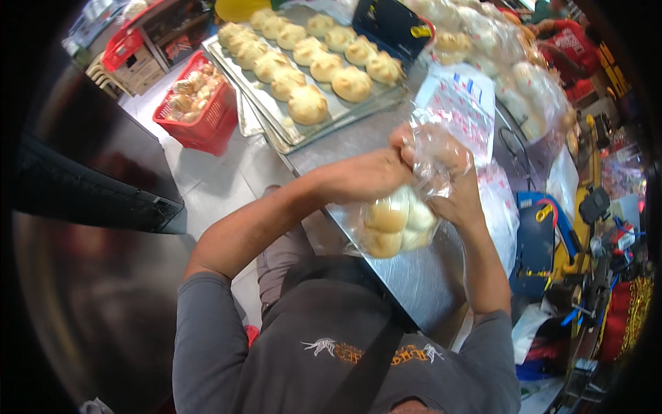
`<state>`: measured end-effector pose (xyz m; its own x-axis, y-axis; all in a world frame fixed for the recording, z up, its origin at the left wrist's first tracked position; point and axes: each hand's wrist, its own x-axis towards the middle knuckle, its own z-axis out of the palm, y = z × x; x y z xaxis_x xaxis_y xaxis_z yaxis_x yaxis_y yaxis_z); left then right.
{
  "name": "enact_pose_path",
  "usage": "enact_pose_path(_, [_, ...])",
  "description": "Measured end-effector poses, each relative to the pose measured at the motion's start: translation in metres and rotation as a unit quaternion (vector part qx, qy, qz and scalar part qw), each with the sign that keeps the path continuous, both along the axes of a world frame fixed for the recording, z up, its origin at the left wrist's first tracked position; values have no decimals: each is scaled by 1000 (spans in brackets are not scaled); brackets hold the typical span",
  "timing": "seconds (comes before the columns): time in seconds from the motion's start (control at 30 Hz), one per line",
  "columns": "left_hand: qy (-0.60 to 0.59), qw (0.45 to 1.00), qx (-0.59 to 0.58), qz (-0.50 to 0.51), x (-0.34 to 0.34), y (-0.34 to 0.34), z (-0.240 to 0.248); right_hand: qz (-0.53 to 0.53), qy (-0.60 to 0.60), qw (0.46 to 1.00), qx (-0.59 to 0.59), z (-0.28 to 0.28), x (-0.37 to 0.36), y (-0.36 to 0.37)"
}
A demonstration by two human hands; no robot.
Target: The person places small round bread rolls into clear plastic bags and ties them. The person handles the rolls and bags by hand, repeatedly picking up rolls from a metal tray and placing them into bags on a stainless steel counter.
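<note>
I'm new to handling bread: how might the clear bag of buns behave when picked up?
The clear bag is probably floppy: its film bunches and wrinkles above the buns. These look puffy and rounded, so likely light for their size and easily dented.

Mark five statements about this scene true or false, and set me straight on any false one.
1. The left hand and the right hand are both at the gathered top of a clear plastic bag. True.

2. The clear plastic bag has nothing inside. False: bread rolls are inside it.

3. Rows of baked buns sit on a tray beyond the hands. True.

4. The basket to the left of the tray is blue. False: the basket is red.

5. The person's sleeves reach the wrists. False: the grey sleeves end near the elbows, leaving the forearms bare.
</note>
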<state>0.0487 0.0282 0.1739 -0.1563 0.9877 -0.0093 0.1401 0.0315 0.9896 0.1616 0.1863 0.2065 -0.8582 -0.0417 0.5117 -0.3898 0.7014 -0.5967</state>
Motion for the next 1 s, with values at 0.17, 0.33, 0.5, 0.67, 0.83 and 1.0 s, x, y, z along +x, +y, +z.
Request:
enact_pose_path(0.17, [-476,872,44,104,-5,2,-20,15,13,956,293,37,45,-1])
enact_pose_path(0.33, [-563,814,113,93,12,11,-15,-3,114,924,364,12,64,12])
enact_pose_path(0.5, [-363,891,227,152,15,19,-10,-26,-102,814,-571,-33,73,-9])
enact_pose_path(0.67, [-363,884,240,167,6,17,-17,-203,-120,953,-188,-27,84,21])
enact_pose_path(0.83, [-511,835,150,138,26,32,-20,-90,73,988,97,-33,91,24])
enact_pose_path(1.0, [-340,886,263,171,31,42,-14,-137,-58,908,-393,-52,114,9])
